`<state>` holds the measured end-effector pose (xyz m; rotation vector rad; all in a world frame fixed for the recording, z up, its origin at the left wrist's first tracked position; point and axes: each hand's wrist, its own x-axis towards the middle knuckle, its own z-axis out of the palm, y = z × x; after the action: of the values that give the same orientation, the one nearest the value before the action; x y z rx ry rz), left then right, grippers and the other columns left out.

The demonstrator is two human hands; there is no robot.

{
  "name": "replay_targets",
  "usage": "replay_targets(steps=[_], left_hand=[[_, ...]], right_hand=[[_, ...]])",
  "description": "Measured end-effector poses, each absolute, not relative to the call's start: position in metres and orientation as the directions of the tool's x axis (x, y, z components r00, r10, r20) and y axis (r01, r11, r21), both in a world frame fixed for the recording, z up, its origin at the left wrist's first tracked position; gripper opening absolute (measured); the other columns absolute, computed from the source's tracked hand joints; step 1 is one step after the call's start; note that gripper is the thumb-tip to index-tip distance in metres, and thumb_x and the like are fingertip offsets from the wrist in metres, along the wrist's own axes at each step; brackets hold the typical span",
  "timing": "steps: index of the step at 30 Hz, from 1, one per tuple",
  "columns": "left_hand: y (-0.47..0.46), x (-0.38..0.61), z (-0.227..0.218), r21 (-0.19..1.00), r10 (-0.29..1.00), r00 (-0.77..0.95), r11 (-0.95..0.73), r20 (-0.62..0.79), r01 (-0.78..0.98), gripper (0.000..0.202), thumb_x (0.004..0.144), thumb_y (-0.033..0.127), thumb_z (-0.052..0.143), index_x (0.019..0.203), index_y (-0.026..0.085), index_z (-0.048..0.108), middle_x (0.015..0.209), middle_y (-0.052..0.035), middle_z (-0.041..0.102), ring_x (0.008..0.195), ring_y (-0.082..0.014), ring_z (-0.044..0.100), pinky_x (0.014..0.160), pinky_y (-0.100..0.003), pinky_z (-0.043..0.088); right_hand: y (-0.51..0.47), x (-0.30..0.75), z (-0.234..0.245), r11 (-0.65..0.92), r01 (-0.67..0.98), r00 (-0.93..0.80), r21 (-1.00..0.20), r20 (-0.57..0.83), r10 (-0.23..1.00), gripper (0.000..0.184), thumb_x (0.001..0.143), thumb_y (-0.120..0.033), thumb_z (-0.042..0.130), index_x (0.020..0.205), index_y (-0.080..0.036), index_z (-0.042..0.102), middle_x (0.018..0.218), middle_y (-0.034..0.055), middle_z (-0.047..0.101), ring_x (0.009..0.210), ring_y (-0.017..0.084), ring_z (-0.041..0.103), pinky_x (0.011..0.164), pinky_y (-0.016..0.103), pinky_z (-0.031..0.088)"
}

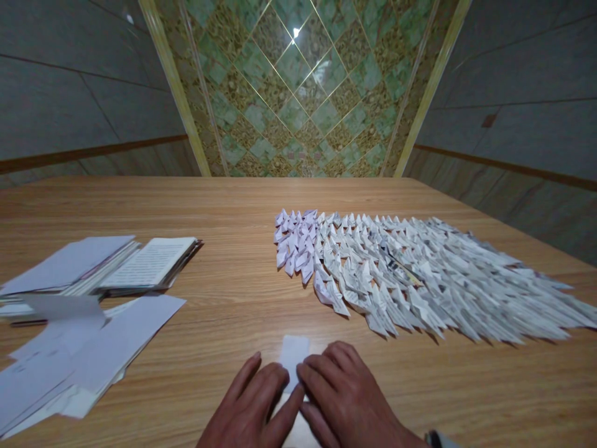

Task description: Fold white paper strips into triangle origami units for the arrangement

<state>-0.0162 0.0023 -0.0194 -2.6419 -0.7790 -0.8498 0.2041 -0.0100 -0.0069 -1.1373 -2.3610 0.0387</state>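
A small white sheet of paper, apparently folded, lies on the table in front of me. My left hand comes at it from the left, with its fingertips and thumb pressed on the paper's lower part. From the right, my right hand presses its bunched fingers on the same sheet, its thumb tucked low beside my left thumb. The two hands nearly meet at the paper and hide its near end. Beyond them stand many folded paper boats in tight rows, lilac ones at the left end and whitish printed ones to the right.
Loose lilac and white sheets lie spread at the left. Behind them sit a stack of paper and an open-topped pile of printed pages. The wooden table reaches back to a tiled wall.
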Motion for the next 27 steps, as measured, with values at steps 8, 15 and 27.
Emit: replay_targets(steps=[8,15,27], left_hand=[[0.015,-0.009,0.014,0.298,0.568,0.619,-0.819,0.542,0.490,0.025,0.099,0.012,0.046,0.111,0.020,0.066,0.094,-0.0064,0.070,0.082,-0.0177,0.068,0.071,-0.025,0.059],[0.016,-0.019,0.000,0.331,0.596,0.603,-0.801,0.530,0.499,0.024,0.099,0.013,0.050,0.116,0.021,0.065,0.102,-0.0080,0.070,0.091,-0.0187,0.068,0.077,-0.026,0.059],[0.017,-0.019,-0.013,0.163,0.495,0.700,-0.858,0.515,0.487,0.032,0.098,0.035,0.062,0.126,0.020,0.062,0.116,-0.0086,0.073,0.105,-0.0244,0.067,0.095,-0.036,0.054]], right_hand=[[-0.005,0.201,-0.003,0.590,0.793,-0.507,-0.154,0.370,0.778,0.018,0.086,-0.031,0.077,0.086,-0.021,0.062,0.087,0.0013,0.066,0.083,0.022,0.055,0.082,0.037,0.042],[0.001,0.205,-0.002,0.642,0.757,-0.545,-0.122,0.423,0.724,0.009,0.093,-0.014,0.061,0.086,-0.020,0.061,0.078,0.0020,0.064,0.075,0.020,0.052,0.077,0.035,0.039],[-0.002,0.209,0.004,0.647,0.723,-0.577,-0.243,0.303,0.758,0.015,0.091,-0.033,0.070,0.093,-0.021,0.062,0.094,0.0012,0.064,0.091,0.021,0.052,0.085,0.035,0.037]])
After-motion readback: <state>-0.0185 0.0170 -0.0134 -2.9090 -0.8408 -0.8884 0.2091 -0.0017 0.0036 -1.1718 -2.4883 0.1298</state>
